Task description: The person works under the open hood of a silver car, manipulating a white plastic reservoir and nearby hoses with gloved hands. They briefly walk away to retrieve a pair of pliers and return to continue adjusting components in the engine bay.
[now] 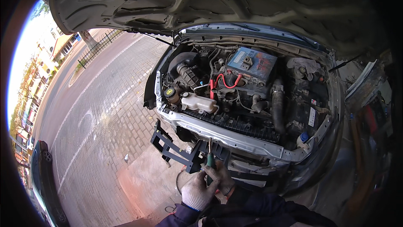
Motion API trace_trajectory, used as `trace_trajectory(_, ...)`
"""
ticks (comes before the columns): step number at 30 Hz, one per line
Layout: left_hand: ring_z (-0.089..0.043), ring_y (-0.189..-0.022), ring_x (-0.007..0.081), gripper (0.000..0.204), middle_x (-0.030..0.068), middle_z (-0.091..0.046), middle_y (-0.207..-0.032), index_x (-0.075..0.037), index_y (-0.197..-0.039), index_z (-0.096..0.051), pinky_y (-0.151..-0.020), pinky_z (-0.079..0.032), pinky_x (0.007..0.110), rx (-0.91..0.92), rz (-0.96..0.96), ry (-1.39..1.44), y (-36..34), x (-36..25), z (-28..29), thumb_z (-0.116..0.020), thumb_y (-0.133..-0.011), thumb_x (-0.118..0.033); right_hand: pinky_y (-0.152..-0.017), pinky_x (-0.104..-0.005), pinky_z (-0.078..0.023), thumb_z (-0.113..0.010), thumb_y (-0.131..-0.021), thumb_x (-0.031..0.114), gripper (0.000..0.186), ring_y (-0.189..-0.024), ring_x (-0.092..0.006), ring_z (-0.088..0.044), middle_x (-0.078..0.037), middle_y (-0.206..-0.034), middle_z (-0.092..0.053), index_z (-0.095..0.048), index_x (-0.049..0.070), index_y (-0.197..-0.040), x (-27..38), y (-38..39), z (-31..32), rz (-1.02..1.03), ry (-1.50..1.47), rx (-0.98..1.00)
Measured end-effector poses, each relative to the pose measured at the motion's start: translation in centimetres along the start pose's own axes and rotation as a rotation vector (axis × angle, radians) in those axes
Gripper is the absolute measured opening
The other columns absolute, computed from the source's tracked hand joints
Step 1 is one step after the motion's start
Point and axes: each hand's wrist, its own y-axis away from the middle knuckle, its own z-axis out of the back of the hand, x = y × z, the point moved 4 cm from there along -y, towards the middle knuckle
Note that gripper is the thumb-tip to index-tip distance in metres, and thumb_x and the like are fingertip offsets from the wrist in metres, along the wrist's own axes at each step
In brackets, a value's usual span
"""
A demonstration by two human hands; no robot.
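Both my gloved hands are close together in front of the car's open engine bay. My left hand (197, 191), in a whitish knit glove, has its fingers closed at the lower end of a screwdriver's green handle (210, 160). Against the handle's right side is my right hand (225, 178), its darker, soiled glove curled around it; some of its fingers are hidden. The metal shank points away from me, up toward the silver front crossmember (226, 134). Just beyond my hands, a black plastic bracket (176, 155) sticks out to the left below the crossmember.
The raised hood (235, 4) hangs over the engine bay. Inside are a boxy blue-topped unit (252, 61), red cable (226, 85), whitish reservoir (198, 102) and blue-capped bottle (302, 139). Paving (105, 143) lies left, with a parked car (44, 181). Clutter at right is blurred.
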Motion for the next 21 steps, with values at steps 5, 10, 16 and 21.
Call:
trace_trajectory(5, -0.082, -0.088, 0.0432, 0.043, 0.0226, -0.082, -0.096, -0.003, -0.130, -0.075, -0.078, -0.065, 0.052, 0.067, -0.076, 0.077, -5.6, 2.2, -0.6, -0.071, -0.107, -0.039, -0.072, -0.0401, -0.051, -0.076, -0.110, 0.040, 0.043, -0.080, -0.0170, -0.061, -0.006, -0.083, -0.064, -0.070, -0.002, -0.105, 1.9, -3.5, 1.0, 0.132, 0.251, -0.033)
trace_trajectory(10, -0.076, -0.082, 0.0317, 0.031, 0.0198, -0.077, -0.090, 0.000, -0.131, -0.075, -0.074, -0.060, 0.042, 0.191, 0.119, 0.520, -15.4, 10.6, 0.5, -0.061, -0.111, -0.019, -0.067, -0.0235, -0.057, -0.062, -0.121, 0.025, 0.026, -0.079, -0.0056, -0.064, 0.001, -0.102, -0.069, -0.072, 0.005, -0.133, 3.7, -7.2, -0.4, -0.113, -0.256, 0.091)
trace_trajectory(16, -0.076, -0.086, 0.0427, 0.014, 0.0185, -0.072, -0.087, -0.006, -0.105, -0.070, -0.072, -0.062, 0.050, 0.119, -0.536, 0.020, -26.8, 18.2, 0.7, -0.073, -0.091, -0.004, -0.126, -0.0517, -0.049, -0.057, -0.119, 0.034, 0.049, -0.139, -0.0335, -0.066, -0.021, -0.145, -0.070, -0.060, -0.004, -0.150, 1.3, -14.4, -6.2, -0.189, -0.864, 0.119)
trace_trajectory(21, -0.070, -0.076, 0.0387, 0.011, 0.0162, -0.067, -0.080, -0.004, -0.096, -0.060, -0.068, -0.057, 0.046, 0.377, -0.292, 0.195, -32.5, 22.2, -0.7, -0.070, -0.097, -0.010, -0.130, -0.0547, -0.042, -0.059, -0.113, 0.039, 0.056, -0.144, -0.0400, -0.062, -0.028, -0.151, -0.065, -0.059, -0.005, -0.149, -2.1, -19.1, -8.0, -0.195, -1.054, 0.029)
